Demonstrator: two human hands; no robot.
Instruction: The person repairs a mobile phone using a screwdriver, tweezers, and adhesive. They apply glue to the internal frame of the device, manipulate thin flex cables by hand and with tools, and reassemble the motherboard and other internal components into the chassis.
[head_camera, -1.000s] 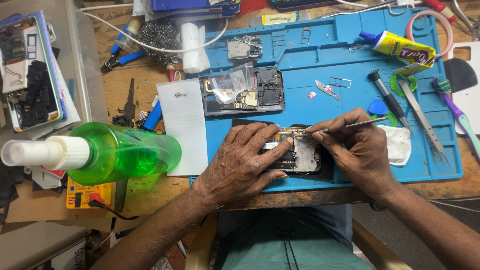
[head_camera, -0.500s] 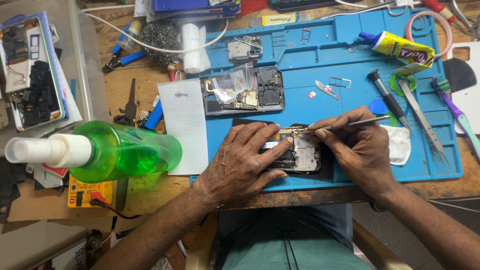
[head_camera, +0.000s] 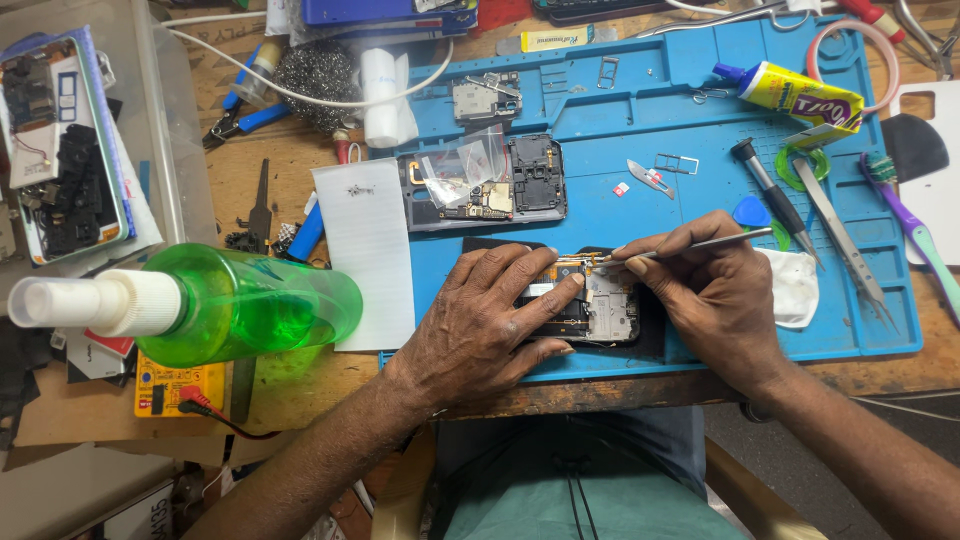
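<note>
An opened smartphone (head_camera: 600, 305) with its circuit boards exposed lies on the near part of a blue repair mat (head_camera: 620, 110), close to the mat's front edge. The left hand (head_camera: 490, 325) rests flat on the phone's left end, fingers spread and pressing down on it, pinning it to the mat rather than gripping it. The right hand (head_camera: 715, 295) sits at the phone's right end, pinching a thin metal tool (head_camera: 690, 245) between thumb and fingers; the tool's tip reaches the phone's top edge, just past the left hand's fingertips.

Behind the phone on the mat lies a second opened phone body (head_camera: 485, 185) with a small clear bag on it. To the phone's right on the mat are a white cloth (head_camera: 795, 285), a blue pick (head_camera: 752, 212), a screwdriver (head_camera: 772, 195) and tweezers (head_camera: 840, 240); a yellow glue tube (head_camera: 795, 95) lies farther back. Left of the mat, on the wooden tabletop (head_camera: 230, 175), a green spray bottle (head_camera: 215, 305) lies on its side beside a white sheet (head_camera: 365, 250).
</note>
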